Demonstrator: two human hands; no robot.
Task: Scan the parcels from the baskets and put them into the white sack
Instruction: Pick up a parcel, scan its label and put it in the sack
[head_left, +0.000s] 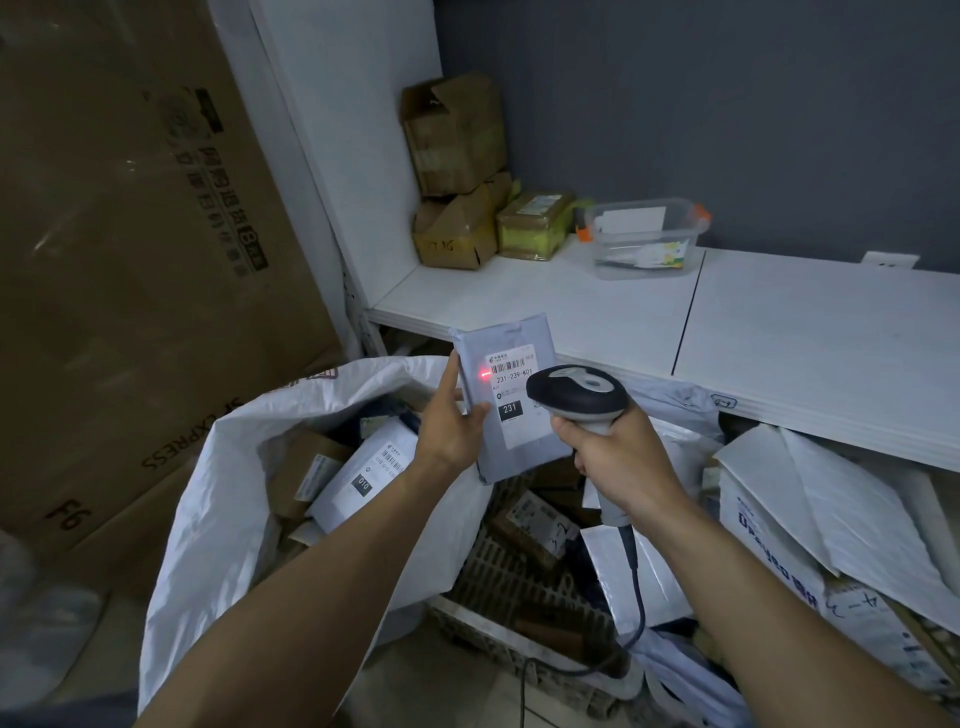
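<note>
The white sack (223, 499) stands open at the left, with boxes and a labelled mailer inside. Above its rim the left hand (449, 421) grips a grey parcel (511, 400) by its left edge, long axis upright and label facing the camera, a red dot beside the barcode. The right hand (618, 454) is clenched around the scanner (576, 395), whose head points at the label. Below, a basket (498, 577) holds more parcels.
</note>
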